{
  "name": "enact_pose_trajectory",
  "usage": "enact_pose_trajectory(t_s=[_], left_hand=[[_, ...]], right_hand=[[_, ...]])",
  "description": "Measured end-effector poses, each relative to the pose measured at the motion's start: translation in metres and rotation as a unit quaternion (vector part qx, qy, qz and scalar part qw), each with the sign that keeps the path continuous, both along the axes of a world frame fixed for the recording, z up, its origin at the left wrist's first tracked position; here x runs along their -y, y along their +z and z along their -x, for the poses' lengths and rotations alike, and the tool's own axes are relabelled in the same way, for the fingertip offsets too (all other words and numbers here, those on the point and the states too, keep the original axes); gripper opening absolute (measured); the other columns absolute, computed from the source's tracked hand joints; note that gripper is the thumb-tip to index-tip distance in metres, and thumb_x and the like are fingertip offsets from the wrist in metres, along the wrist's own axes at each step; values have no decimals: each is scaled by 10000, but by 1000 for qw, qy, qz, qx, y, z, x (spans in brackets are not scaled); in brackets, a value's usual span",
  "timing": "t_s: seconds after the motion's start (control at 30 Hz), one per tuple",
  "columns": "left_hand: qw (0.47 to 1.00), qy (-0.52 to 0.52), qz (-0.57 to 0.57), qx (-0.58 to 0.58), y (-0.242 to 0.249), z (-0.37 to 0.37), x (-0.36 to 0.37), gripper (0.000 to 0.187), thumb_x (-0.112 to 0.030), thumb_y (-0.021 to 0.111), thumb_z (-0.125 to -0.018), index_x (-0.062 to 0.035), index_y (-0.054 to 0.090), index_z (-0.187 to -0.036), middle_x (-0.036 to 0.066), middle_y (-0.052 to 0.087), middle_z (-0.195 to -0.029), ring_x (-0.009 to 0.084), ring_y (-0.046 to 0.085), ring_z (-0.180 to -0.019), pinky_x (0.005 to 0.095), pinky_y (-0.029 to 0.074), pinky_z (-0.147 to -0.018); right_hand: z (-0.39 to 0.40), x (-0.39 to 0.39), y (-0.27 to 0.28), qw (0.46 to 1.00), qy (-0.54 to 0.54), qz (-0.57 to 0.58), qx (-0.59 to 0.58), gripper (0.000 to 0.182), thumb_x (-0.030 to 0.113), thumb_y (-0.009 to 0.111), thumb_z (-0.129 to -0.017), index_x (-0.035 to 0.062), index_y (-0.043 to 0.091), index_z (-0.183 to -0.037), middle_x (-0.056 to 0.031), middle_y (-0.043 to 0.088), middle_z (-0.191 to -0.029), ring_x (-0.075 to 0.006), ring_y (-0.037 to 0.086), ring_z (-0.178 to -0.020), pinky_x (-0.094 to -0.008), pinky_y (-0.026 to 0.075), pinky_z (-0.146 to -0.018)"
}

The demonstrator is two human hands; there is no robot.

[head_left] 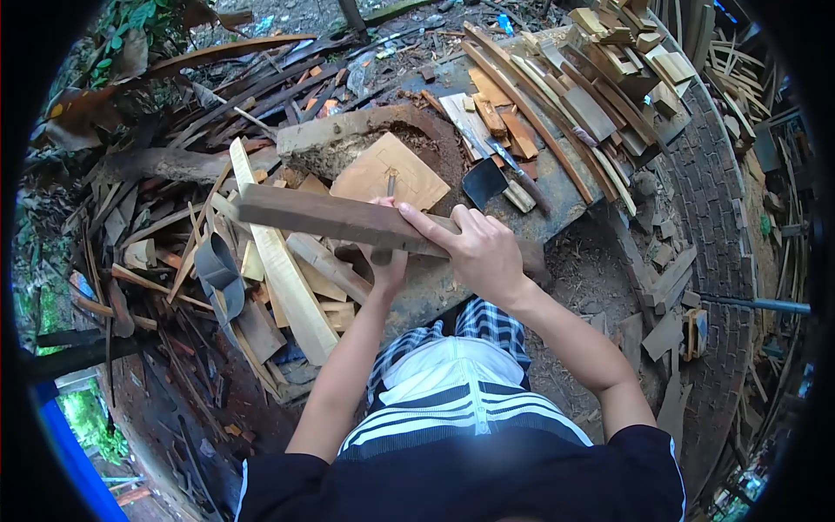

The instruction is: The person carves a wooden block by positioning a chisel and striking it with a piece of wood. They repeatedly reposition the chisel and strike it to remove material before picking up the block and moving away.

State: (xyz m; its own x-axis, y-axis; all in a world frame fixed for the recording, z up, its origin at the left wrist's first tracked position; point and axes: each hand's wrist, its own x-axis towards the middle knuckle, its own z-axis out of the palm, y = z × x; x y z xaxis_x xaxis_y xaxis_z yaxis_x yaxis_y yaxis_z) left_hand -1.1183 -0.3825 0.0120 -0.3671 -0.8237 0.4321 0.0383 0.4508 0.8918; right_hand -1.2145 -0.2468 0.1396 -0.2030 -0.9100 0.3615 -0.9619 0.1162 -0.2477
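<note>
A long, dark squared wooden bar (330, 216) crosses in front of me from left to right. My right hand (483, 252) is wrapped over it, the index finger stretched along its upper side. Partly hidden under the bar, my left hand (389, 268) is closed around a slim chisel-like tool (390, 185). The tool's narrow end points away from me, over a pale, roughly square wooden board (413, 181). Pencil-like lines mark the board near the tool's tip. Behind the board stands a thick, curved block of wood (339, 129).
Pale planks (283, 270) and offcuts lie heaped at the left, with a grey cap (217, 270) among them. At the right are a hand saw (526, 187), a black scoop-like piece (484, 182) and stacked wood strips (591, 113). A brick-paved strip (713, 200) runs along the far right.
</note>
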Motion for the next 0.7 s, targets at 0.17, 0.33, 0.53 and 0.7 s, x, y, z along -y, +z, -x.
enact_pose_trajectory(t_s=[0.17,0.33,0.53,0.7], left_hand=[[998,36,3,50,-3,-11,13,123,-116,666,-920,-14,599,-915,82,629,-938,207,606,-894,341,474,-819],[996,21,-23,81,35,-33,2,92,-53,676,-905,-12,613,-854,72,630,-894,180,626,-882,300,483,-836],[998,25,12,62,28,-40,-14,149,-16,699,-868,-21,570,-794,104,627,-935,201,645,-917,324,498,-844],[999,31,-41,5,22,-18,-2,163,-21,701,-871,-26,555,-800,93,625,-917,177,637,-882,318,503,-836]], right_hand=[[1,0,-18,996,-13,-48,75,805,-15,599,-768,335,432,-1473,-87,482,-749,-264,597,-674,-402,528,-606],[16,-9,-33,960,-99,-71,252,918,-30,584,-764,359,262,-1531,-132,608,-914,-373,658,-770,-480,557,-674],[38,-32,-66,922,-183,-88,329,926,-38,546,-743,325,237,-1537,-233,627,-1178,-433,631,-1037,-504,510,-903],[42,-29,-89,899,-211,-61,379,864,7,594,-781,259,255,-1534,-252,624,-1213,-443,615,-1087,-497,506,-915]])
